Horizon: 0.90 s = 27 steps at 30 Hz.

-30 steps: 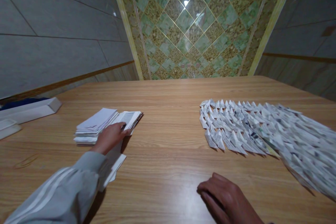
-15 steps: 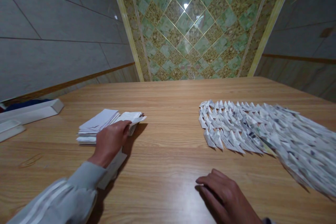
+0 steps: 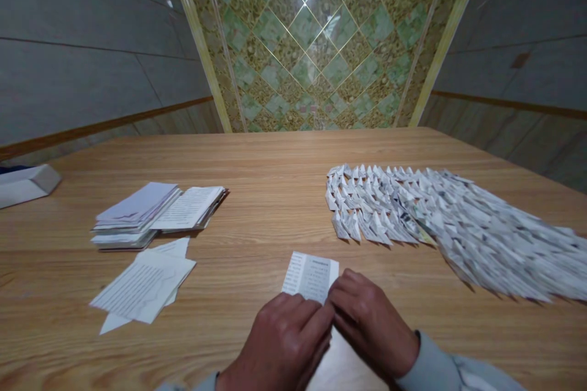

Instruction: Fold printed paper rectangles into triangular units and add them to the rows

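A small printed sheet of paper (image 3: pixel 310 276) is between my hands near the front of the table. My left hand (image 3: pixel 287 339) has its fingers closed on the sheet's near edge. At the right edge of the sheet, my right hand (image 3: pixel 369 317) grips it too, fingers curled and close to the left hand's fingertips. The hands hide the near part of the paper. To the left lie loose printed sheets (image 3: pixel 144 284), overlapping one another. Behind them sit a thick stack of paper (image 3: pixel 135 211) and a second pile of printed sheets (image 3: pixel 190 208) against it.
Rows of folded paper pieces (image 3: pixel 380 208) with pointed tips cover the right side of the wooden table (image 3: pixel 257 165). A white box (image 3: pixel 27 186) stands at the far left. A tiled wall (image 3: pixel 312 43) rises beyond the table.
My left hand has left the paper pile and come to the middle with a sheet. My right hand has moved in to meet it and closed on the paper. The view has shifted right.
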{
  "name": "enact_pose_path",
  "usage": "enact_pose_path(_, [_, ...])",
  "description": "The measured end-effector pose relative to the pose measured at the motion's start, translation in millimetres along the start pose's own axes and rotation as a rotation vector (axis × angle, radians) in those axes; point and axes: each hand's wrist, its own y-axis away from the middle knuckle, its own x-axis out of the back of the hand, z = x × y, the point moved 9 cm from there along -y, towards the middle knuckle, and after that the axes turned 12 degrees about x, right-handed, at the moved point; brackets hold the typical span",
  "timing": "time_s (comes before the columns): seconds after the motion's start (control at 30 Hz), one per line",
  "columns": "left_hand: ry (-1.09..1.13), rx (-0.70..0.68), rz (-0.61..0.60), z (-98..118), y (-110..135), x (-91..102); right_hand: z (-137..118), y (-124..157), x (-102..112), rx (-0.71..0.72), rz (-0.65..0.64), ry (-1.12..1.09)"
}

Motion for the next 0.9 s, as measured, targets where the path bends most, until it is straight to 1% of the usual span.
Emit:
enact_pose_path(0.1, [0.148, 0.064, -0.058, -17, 6, -6.3, 11, 4, 7, -0.04, -0.021, 0.009])
enact_pose_path(0.2, [0.224, 0.124, -0.032, -39, 12, -4.7, 21, 8, 14, -0.061, -0.042, -0.026])
enact_pose_path(0.27, [0.295, 0.174, -0.069, -50, 12, -9.2, 24, 10, 17, -0.048, -0.044, -0.066])
enact_pose_path(0.37, [0.38, 0.237, -0.093, -59, 9, -14.0, 27, 11, 18, -0.042, -0.052, -0.108])
enact_pose_path(0.5, [0.48, 0.35, -0.104, -70, 7, -20.9, 34, 12, 16, -0.104, -0.036, -0.122])
enact_pose_path(0.57, [0.52, 0.416, -0.073, -78, 9, -23.0, 37, 12, 15, -0.146, -0.011, -0.127])
enact_pose_path(0.7, [0.562, 0.579, 0.065, -99, 15, -21.4, 38, 10, 14, -0.198, 0.023, -0.13])
enact_pose_path(0.77, [0.567, 0.599, 0.075, -101, 16, -22.0, 39, 10, 14, -0.213, 0.031, -0.147])
enact_pose_path(0.9, [0.55, 0.551, 0.036, -97, 13, -21.9, 41, 11, 14, -0.248, 0.041, -0.162])
